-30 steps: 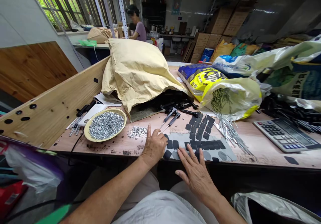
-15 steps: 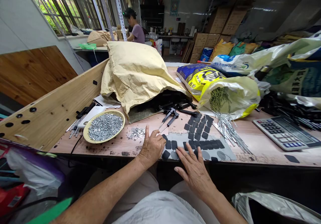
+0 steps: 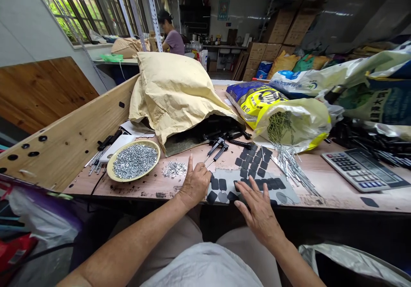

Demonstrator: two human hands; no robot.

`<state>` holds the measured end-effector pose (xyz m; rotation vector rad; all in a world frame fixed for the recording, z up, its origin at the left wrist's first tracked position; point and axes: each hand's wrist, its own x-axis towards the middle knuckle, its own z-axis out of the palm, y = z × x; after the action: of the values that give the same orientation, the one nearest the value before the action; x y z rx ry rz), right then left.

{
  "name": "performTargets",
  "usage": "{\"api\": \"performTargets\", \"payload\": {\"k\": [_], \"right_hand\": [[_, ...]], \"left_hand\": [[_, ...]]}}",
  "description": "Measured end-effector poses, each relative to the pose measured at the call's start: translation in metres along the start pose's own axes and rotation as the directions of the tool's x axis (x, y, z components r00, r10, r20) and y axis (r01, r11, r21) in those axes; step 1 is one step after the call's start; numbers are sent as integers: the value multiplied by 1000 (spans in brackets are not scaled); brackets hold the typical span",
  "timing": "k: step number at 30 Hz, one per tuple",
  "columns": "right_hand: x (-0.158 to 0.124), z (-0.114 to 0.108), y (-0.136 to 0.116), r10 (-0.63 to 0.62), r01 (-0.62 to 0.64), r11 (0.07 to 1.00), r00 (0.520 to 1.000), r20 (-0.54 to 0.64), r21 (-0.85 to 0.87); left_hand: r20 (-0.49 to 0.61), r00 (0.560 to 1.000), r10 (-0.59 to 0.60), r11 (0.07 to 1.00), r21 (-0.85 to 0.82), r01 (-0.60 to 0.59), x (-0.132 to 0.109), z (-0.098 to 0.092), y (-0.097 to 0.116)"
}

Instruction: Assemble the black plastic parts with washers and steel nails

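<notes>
In the head view my left hand [image 3: 196, 185] rests at the left end of a grey sheet [image 3: 290, 191]. Its fingers are curled in, one digit points up, and whatever they hold is hidden. My right hand [image 3: 259, 213] lies over the sheet with its fingers apart, fingertips close to a row of black square pads [image 3: 272, 183]. Left of these fingers, one black pad [image 3: 233, 197] sits beside a grey circle [image 3: 222, 197] on the sheet. Loose black pads [image 3: 252, 165] lie just behind the sheet. Black-handled metal pieces [image 3: 218, 148] lie beyond my left hand.
A yellow bowl [image 3: 110, 169] holds small metal nuts, with more nuts [image 3: 174, 168] beside it. A paper sack [image 3: 180, 85] of black parts stands behind. Rightward are a yellow bag [image 3: 308, 120] of screws, metal rods [image 3: 297, 171] and a calculator [image 3: 362, 171]. Another person [image 3: 175, 42] sits further back.
My right hand has shifted right along the sheet. A black pad now shows where its fingertips were. My left hand stays almost in place.
</notes>
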<state>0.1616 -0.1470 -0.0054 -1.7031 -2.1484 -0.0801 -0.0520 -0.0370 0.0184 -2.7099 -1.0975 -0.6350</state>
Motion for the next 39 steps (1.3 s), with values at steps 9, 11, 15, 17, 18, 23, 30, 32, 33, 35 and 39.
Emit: {"api": "performTargets", "payload": {"k": [9,11,15,17,18,23,30,32,33,35,39], "right_hand": [[40,11,-23,-104,102,989,994,12,105],[55,15,-31,-116,113,990,993,37,84],[78,21,-39,-188,193,980,978,93,-50],[86,24,-38,-236,247,965,964,121,-88],[89,25,-37,-257,271,958,957,133,-97],[101,25,-33,-345,367,923,922,176,-118],[113,16,-42,-510,568,801,812,283,-188],[116,17,-42,-512,568,810,806,297,-147],[118,19,-41,-506,559,820,809,299,-124],[120,22,-38,-486,530,843,822,297,-86],[121,26,-30,-392,410,912,879,273,-11]], "left_hand": [[-21,957,-288,950,-131,283,-3,-11,-10],[-13,947,-322,936,-155,316,-11,-8,-8],[3,940,-342,924,-178,337,-24,-3,-4],[14,941,-339,923,-186,336,-27,-1,-3],[21,943,-333,925,-189,331,-28,-1,-3],[61,959,-277,936,-207,284,-29,4,-4],[74,958,-276,937,-202,285,-30,5,-3],[84,955,-285,933,-204,296,-30,5,-4],[88,953,-290,931,-206,302,-30,5,-4],[97,950,-298,925,-215,312,-30,5,-5],[102,944,-313,917,-227,328,-31,6,-5]]}}
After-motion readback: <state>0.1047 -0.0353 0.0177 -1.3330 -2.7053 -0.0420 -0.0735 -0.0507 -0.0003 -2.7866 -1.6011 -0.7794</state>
